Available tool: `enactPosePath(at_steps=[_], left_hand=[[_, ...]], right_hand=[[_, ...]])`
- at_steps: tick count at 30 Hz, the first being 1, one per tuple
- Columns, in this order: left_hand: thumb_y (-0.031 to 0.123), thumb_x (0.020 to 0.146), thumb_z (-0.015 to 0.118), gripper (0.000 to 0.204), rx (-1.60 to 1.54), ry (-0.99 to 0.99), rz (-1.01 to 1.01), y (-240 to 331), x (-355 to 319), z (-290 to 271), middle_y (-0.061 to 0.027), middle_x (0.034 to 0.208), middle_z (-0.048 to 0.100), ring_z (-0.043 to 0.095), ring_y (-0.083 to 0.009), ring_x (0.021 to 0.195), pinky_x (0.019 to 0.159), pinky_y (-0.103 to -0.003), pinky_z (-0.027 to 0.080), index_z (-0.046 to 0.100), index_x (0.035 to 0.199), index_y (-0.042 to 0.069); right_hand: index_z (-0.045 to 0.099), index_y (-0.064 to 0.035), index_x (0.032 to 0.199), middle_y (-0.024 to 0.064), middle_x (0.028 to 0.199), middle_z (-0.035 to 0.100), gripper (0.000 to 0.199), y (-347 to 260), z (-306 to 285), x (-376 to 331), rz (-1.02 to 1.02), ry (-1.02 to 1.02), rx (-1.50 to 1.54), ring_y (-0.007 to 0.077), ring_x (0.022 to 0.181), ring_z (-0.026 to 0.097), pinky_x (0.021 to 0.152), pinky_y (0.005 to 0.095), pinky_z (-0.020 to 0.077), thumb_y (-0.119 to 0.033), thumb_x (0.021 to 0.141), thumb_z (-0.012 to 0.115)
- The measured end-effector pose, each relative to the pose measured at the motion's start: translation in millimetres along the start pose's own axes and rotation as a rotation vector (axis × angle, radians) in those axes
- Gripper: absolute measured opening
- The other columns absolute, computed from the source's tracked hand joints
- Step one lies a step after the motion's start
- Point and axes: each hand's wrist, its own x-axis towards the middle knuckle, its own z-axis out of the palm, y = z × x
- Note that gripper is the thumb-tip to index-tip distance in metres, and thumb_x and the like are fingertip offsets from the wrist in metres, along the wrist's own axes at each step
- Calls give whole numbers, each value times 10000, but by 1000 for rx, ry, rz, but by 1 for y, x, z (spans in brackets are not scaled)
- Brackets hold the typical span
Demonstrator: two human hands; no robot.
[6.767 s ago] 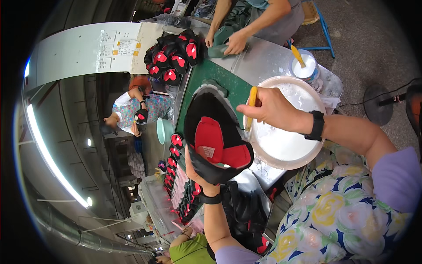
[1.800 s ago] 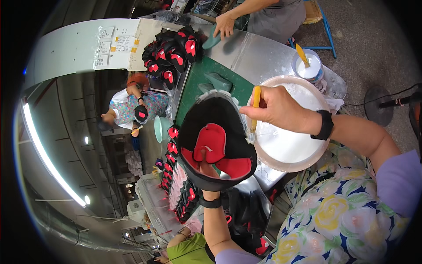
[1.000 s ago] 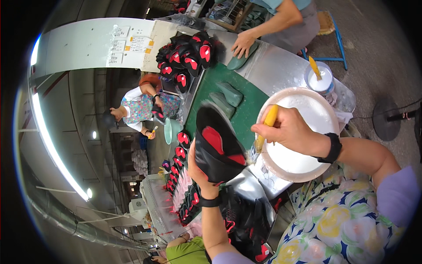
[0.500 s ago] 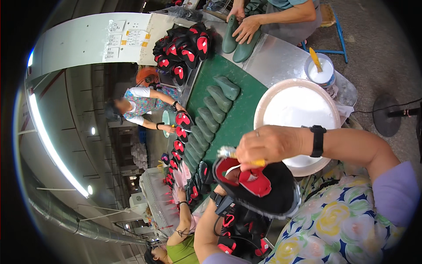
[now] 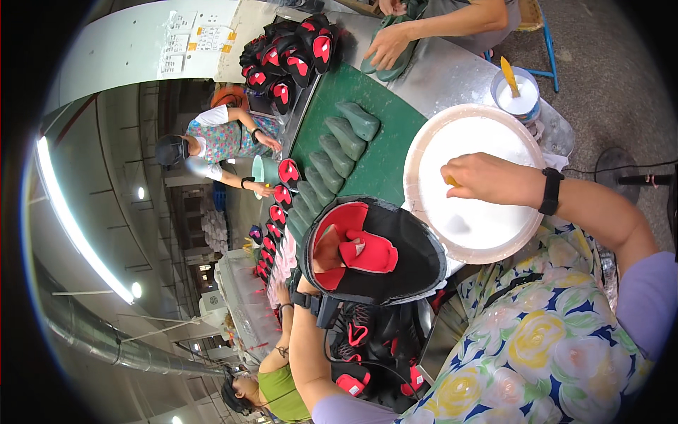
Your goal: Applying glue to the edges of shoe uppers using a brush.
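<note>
A black shoe upper with red lining is held up at centre, its opening facing me. My left hand is inside the upper, fingers partly hidden by the lining. To the right stands a wide pale basin of white liquid. Over the liquid, my right hand is closed around a brush. Only a bit of its yellow handle shows; the bristle end is hidden beneath the hand.
A green conveyor belt carries a row of grey-green shoe lasts. A small bucket with another brush stands beyond the basin. Uppers are piled far left and below my left arm. Several co-workers work along the belt.
My right hand has moved away from the upper, rightward to the basin, with the brush. My left hand has shifted the upper left and turned its opening more toward me.
</note>
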Motion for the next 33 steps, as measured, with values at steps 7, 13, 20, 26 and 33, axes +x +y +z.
enactPosePath(at_steps=[7,13,20,26,33], left_hand=[[-61,873,644,628,7,43,-128,9,-4,4,-104,1351,547,582,-205,1152,1010,-329,472,398,1443,36],[-28,877,664,552,-6,-108,82,58,23,61,-65,1334,562,585,-163,1137,967,-299,491,479,1393,41],[-78,862,650,540,67,86,62,43,19,36,-50,1257,600,593,-154,1098,916,-332,540,504,1367,50],[-48,898,601,527,-373,-84,282,39,18,36,-53,1354,558,575,-195,1182,980,-380,533,478,1396,76],[43,928,618,447,-391,501,285,24,12,45,-75,1265,607,615,-216,1141,927,-381,566,509,1361,51]], right_hand=[[569,-16,911,156,825,638,235,-36,-41,11,-2,78,68,334,765,641,696,401,496,-226,891,673],[559,-32,897,129,809,624,259,-49,-34,29,-246,304,336,298,720,631,652,366,485,-265,912,671],[554,-35,892,108,809,625,260,-47,-42,3,-224,269,274,298,711,630,633,383,479,-266,917,672],[602,-47,907,85,807,648,202,-49,-37,18,-250,303,287,240,724,654,650,330,498,-214,887,715],[600,-51,907,103,786,640,200,-64,-23,-7,-173,406,340,252,707,656,642,332,505,-191,868,736]])
